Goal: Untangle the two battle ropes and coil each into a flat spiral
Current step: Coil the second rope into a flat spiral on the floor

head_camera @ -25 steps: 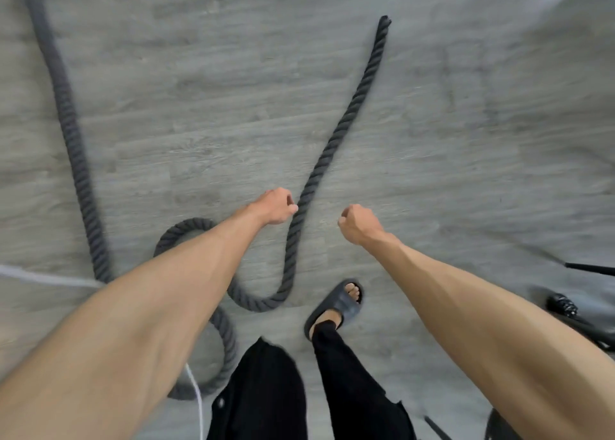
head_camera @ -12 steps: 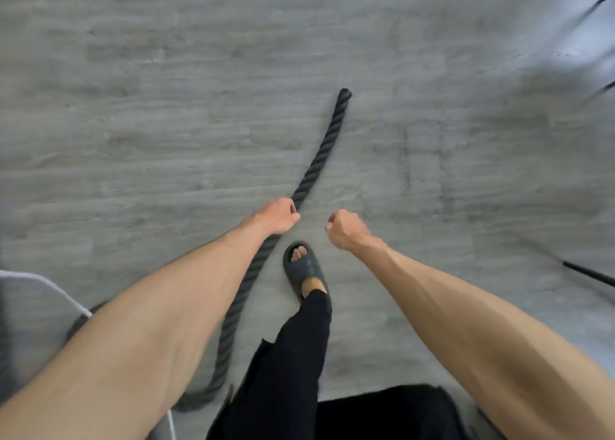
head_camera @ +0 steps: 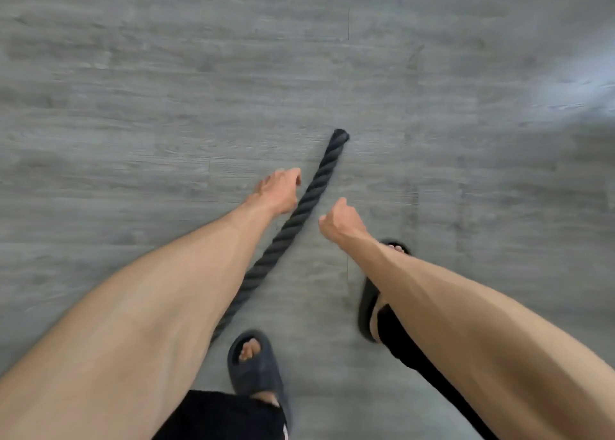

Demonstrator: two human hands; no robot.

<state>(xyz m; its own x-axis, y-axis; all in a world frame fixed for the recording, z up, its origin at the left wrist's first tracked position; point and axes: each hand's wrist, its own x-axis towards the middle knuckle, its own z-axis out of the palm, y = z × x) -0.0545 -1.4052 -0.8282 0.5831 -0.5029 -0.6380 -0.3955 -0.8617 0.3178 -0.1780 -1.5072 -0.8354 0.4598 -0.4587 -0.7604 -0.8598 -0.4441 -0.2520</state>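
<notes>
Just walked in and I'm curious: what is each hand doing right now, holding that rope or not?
Left hand: loosely curled, holding nothing, beside the rope.
Right hand: closed in a loose fist, empty, on the rope's other side.

My left forearm covers the near run of the dark rope, so I can't see where it leads. My right forearm hides most of the right sandal. The floor is motion-blurred, worst at the far right.
</notes>
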